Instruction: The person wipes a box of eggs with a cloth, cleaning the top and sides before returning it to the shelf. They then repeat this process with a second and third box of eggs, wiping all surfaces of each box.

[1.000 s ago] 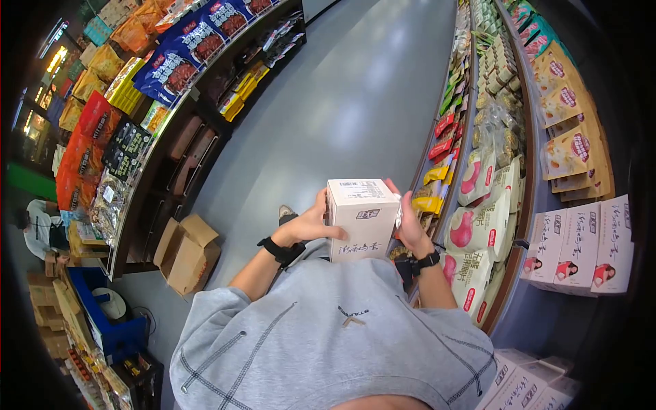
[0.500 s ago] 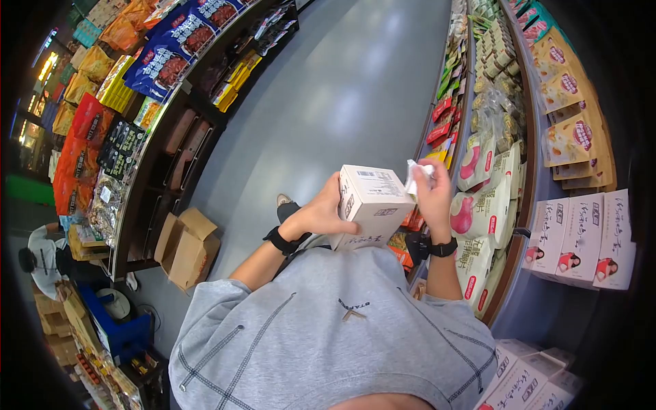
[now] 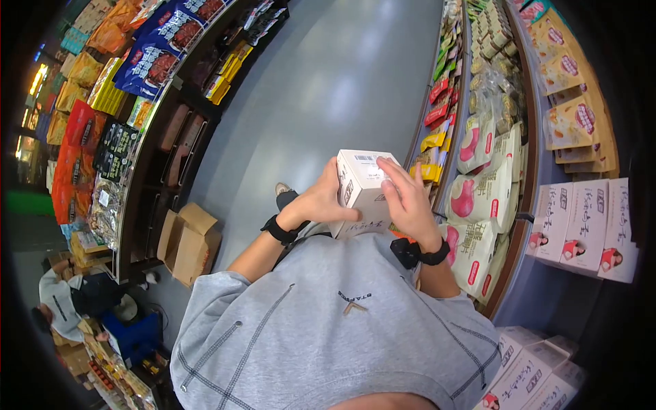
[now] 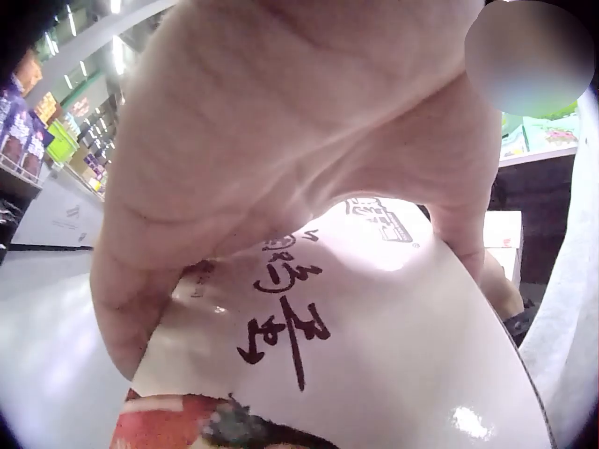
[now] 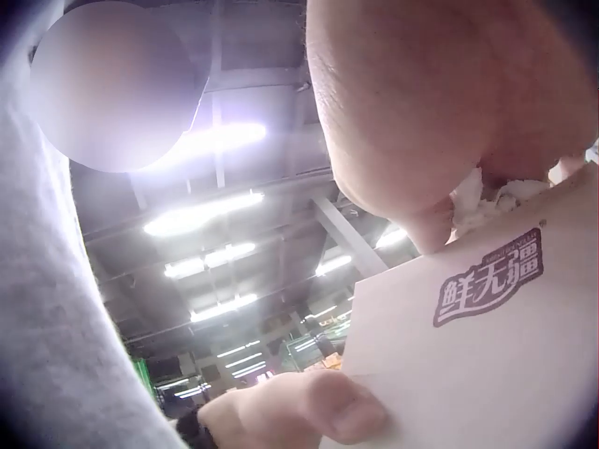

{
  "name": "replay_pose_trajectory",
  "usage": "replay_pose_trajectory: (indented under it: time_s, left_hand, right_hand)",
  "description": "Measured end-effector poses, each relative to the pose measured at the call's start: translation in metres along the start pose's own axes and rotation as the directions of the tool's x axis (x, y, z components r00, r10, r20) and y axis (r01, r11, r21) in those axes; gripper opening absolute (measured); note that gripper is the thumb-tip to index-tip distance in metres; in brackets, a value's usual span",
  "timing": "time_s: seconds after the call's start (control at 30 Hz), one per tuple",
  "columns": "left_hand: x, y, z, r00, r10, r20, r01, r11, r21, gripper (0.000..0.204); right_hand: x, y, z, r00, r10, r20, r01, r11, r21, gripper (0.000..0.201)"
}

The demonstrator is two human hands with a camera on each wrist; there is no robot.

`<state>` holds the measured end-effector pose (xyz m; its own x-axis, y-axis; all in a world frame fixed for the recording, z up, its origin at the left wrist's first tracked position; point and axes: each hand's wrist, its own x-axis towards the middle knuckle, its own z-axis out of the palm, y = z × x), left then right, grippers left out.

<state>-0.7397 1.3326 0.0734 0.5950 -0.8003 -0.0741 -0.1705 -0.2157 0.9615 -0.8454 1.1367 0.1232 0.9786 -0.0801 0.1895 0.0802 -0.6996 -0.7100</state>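
My left hand [image 3: 318, 199] grips a white carton [image 3: 365, 198] from its left side, thumb across the front face. In the left wrist view the same carton [image 4: 374, 318] shows dark handwritten-style characters and a red picture near its lower edge. At the carton's right upper edge is my right hand [image 3: 412, 205], its fingers reaching over the top face. A crumpled white tissue [image 5: 510, 195] sits bunched under those fingers against the carton in the right wrist view; from the head camera the hand hides it. The carton is held in front of my chest, slightly tilted.
Similar white cartons [image 3: 577, 229] stand on the right shelf, more cartons [image 3: 526, 376] at lower right. Packaged snacks [image 3: 471, 198] fill the right racks. An open cardboard box [image 3: 190, 244] lies on the floor at left, below shelves of bags [image 3: 147, 65]. Another person [image 3: 75, 301] is at lower left.
My right hand lifted off the carton's right side with the white tissue, then came onto its top edge. The carton turned a little and moved up. The person at lower left shifted position.
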Motion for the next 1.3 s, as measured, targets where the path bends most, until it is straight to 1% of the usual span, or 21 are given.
replay_pose_trajectory:
  time_s: [0.03, 0.13, 0.23, 0.33, 0.37, 0.43, 0.5, 0.53, 0.63, 0.73, 0.77, 0.83, 0.93, 1.03, 1.13, 1.17, 1.27, 1.3]
  left_hand:
    - [0.0, 0.0, 0.0, 1.0, 0.008, -0.001, -0.008, 1.0, 0.008, 0.111]
    - [0.002, 0.001, -0.001, 0.999, 0.008, 0.047, -0.01, 0.999, 0.045, 0.119]
    - [0.004, 0.006, 0.0, 0.999, 0.02, 0.046, -0.023, 0.998, 0.053, 0.118]
    - [0.003, 0.003, 0.003, 0.997, 0.067, -0.033, -0.065, 0.996, 0.059, 0.111]
    - [0.003, 0.001, 0.003, 0.997, 0.068, -0.031, -0.065, 0.995, 0.075, 0.111]
    - [0.005, -0.002, 0.003, 0.997, 0.068, -0.025, -0.065, 0.992, 0.108, 0.111]
    - [0.007, 0.0, 0.003, 0.998, 0.059, -0.015, -0.056, 0.991, 0.122, 0.111]
    - [0.008, 0.002, 0.003, 0.998, 0.054, -0.011, -0.052, 0.99, 0.13, 0.111]
    - [0.008, 0.017, -0.003, 0.996, -0.078, 0.044, 0.072, 0.99, 0.12, 0.115]
    - [0.008, 0.001, 0.001, 1.0, 0.014, -0.018, -0.012, 0.997, 0.07, 0.109]
    - [0.008, 0.0, 0.001, 1.0, -0.008, -0.014, 0.009, 0.998, 0.064, 0.109]
    - [0.009, 0.004, 0.0, 0.999, -0.049, -0.008, 0.049, 0.998, 0.049, 0.108]
    - [0.012, -0.002, 0.0, 1.0, -0.017, -0.009, 0.018, 0.997, 0.078, 0.107]
    - [0.014, 0.001, 0.002, 0.999, -0.038, -0.006, 0.038, 0.998, 0.046, 0.107]
    - [0.017, 0.004, 0.0, 0.992, -0.116, 0.047, 0.11, 0.989, 0.103, 0.109]
    - [0.018, 0.004, 0.0, 0.993, -0.113, 0.039, 0.109, 0.989, 0.096, 0.108]
    - [0.018, 0.003, 0.002, 0.995, -0.097, 0.018, 0.095, 0.991, 0.089, 0.107]
    - [0.018, 0.004, 0.001, 0.996, -0.086, 0.02, 0.084, 0.992, 0.098, 0.107]
  right_hand:
    - [0.0, 0.001, -0.001, 1.0, -0.007, -0.01, 0.006, 1.0, -0.025, 0.037]
    - [-0.002, 0.012, -0.003, 1.0, 0.019, 0.001, -0.019, 0.999, -0.03, 0.036]
    - [-0.005, 0.024, -0.01, 0.997, 0.078, 0.002, -0.078, 0.997, -0.006, 0.034]
    - [-0.003, 0.026, -0.014, 0.988, 0.152, -0.008, -0.151, 0.988, 0.036, 0.031]
    - [-0.001, 0.024, -0.014, 0.984, 0.18, -0.003, -0.179, 0.982, 0.066, 0.031]
    - [0.002, 0.014, -0.01, 0.99, 0.137, -0.027, -0.134, 0.985, 0.104, 0.03]
    - [0.006, -0.003, 0.003, 0.996, -0.002, -0.088, 0.012, 0.993, 0.114, 0.029]
    - [0.007, -0.006, 0.005, 0.996, -0.019, -0.084, 0.03, 0.991, 0.129, 0.029]
    - [0.013, -0.003, 0.009, 0.996, -0.056, -0.076, 0.068, 0.984, 0.165, 0.028]
    - [0.014, 0.016, -0.004, 0.996, 0.087, -0.019, -0.085, 0.992, 0.095, 0.028]
    - [0.012, 0.028, -0.004, 0.993, 0.106, -0.053, -0.104, 0.994, 0.04, 0.027]
    - [0.011, 0.037, -0.012, 0.979, 0.205, 0.004, -0.205, 0.978, 0.029, 0.028]
    - [0.012, 0.031, -0.007, 0.988, 0.146, -0.06, -0.143, 0.988, 0.056, 0.026]
    - [0.012, 0.01, 0.008, 0.989, 0.002, -0.15, 0.02, 0.99, 0.142, 0.025]
    - [0.018, 0.009, 0.011, 0.994, 0.004, -0.113, 0.025, 0.968, 0.248, 0.025]
    - [0.018, 0.018, 0.01, 0.996, 0.001, -0.085, 0.017, 0.977, 0.212, 0.025]
    - [0.016, 0.04, 0.005, 0.989, 0.08, -0.126, -0.068, 0.993, 0.094, 0.025]
    - [0.013, 0.046, -0.001, 0.979, 0.183, -0.087, -0.175, 0.98, 0.091, 0.026]
